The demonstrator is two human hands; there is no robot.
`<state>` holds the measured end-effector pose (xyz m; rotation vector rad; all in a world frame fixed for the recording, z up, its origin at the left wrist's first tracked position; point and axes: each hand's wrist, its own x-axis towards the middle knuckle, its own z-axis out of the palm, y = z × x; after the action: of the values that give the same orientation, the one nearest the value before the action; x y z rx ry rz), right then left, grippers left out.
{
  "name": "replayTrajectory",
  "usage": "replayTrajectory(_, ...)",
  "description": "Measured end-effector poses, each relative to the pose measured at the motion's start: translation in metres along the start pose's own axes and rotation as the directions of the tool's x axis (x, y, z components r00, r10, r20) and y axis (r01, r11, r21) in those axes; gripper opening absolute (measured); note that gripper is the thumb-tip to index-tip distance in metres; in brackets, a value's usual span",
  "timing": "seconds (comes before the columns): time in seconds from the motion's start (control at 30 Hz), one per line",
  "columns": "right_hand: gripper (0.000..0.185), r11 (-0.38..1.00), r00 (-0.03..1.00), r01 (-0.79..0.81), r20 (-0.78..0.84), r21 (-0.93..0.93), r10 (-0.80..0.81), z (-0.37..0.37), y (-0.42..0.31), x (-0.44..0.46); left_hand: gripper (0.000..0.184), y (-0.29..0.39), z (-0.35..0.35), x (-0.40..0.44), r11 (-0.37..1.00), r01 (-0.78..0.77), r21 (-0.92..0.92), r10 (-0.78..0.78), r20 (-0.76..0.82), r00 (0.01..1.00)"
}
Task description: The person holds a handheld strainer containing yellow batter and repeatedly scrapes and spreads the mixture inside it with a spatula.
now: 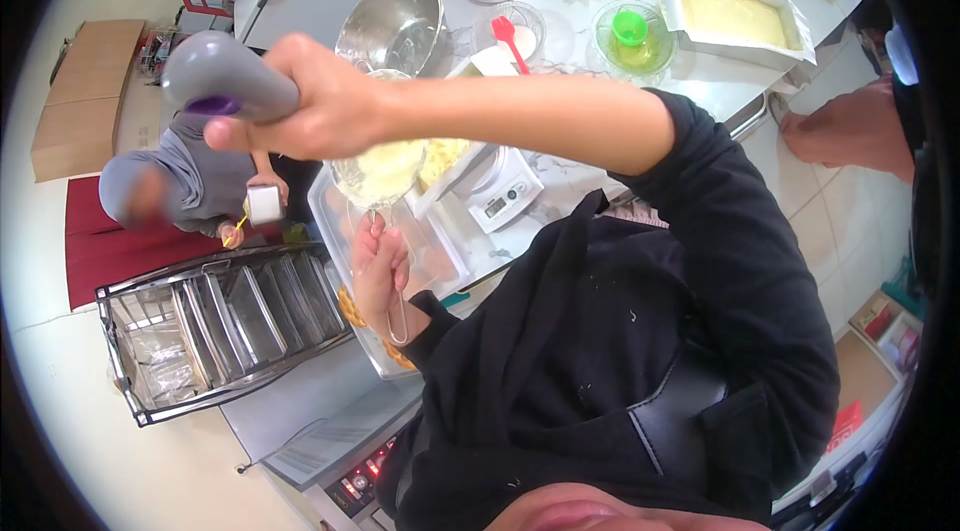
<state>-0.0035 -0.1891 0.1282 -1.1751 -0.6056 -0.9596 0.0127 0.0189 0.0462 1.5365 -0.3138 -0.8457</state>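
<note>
My right hand (315,101) is closed around a grey rounded handle (225,76) with a purple part; what lies beyond my fist is hidden. That arm stretches across the view above the worktop. With fingers closed, my left hand (380,266) holds a thin wire-handled utensil (398,319), and cannot tell whether it is a sieve or a whisk. Just past its fingers is a round vessel (378,176) with pale yellow contents, partly covered by my right forearm. Beside it, a pale container (445,166) holds yellow pieces, next to a digital scale (505,193).
A steel bowl (395,26), a red brush (510,41), a green cup (629,28) in a glass bowl and a batter-filled lined pan (735,19) stand on the worktop. Another person (185,171) holds a white container beside a rack of trays (235,316).
</note>
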Motion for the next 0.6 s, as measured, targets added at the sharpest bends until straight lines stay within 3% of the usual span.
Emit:
replayTrajectory(0.07,0.039,0.98,0.988,-0.137,0.084,0.143,0.126,0.006,-0.005,-0.012,0.02,-0.006,-0.003,0.007,1.0,0.023,0.013,-0.023,-0.006,1.0)
replayTrajectory(0.17,0.039,0.989,0.981,-0.138,0.145,0.056,0.129,0.002,-0.023,-0.005,0.02,-0.009,-0.001,0.007,0.999,0.027,0.03,-0.027,0.0,1.0)
replayTrajectory(0.23,0.039,0.99,0.999,-0.028,0.045,0.14,0.022,0.001,-0.021,0.003,0.02,-0.009,-0.001,0.004,0.999,0.013,0.032,-0.012,-0.025,1.0)
replayTrajectory(0.27,0.038,0.999,0.999,0.025,0.049,-0.048,-0.023,-0.004,-0.011,0.005,0.02,-0.007,0.0,0.003,0.999,0.003,0.033,-0.002,-0.038,0.999)
replayTrajectory(0.37,0.038,0.993,0.993,-0.119,0.025,-0.028,0.12,-0.003,-0.002,-0.007,0.02,-0.003,0.001,0.003,0.999,0.0,0.053,0.001,-0.008,1.0)
replayTrajectory(0.4,0.039,0.972,0.981,-0.19,0.063,0.138,0.183,0.005,-0.006,-0.008,0.02,-0.004,0.0,0.005,0.999,0.009,0.049,-0.008,-0.009,1.0)
replayTrajectory(0.43,0.039,0.98,0.977,-0.179,0.133,0.085,0.167,0.003,-0.011,-0.011,0.02,-0.008,0.0,0.008,0.999,0.019,0.048,-0.019,-0.008,1.0)
replayTrajectory(0.5,0.038,0.973,0.976,-0.204,0.103,0.105,0.194,0.006,-0.02,-0.008,0.02,-0.012,0.0,0.012,0.998,0.032,0.051,-0.031,-0.015,0.999)
replayTrajectory(0.6,0.035,0.862,0.985,-0.165,0.037,0.478,0.168,0.017,-0.037,-0.003,0.02,-0.014,0.001,0.014,0.997,0.026,0.069,-0.023,-0.049,0.999)
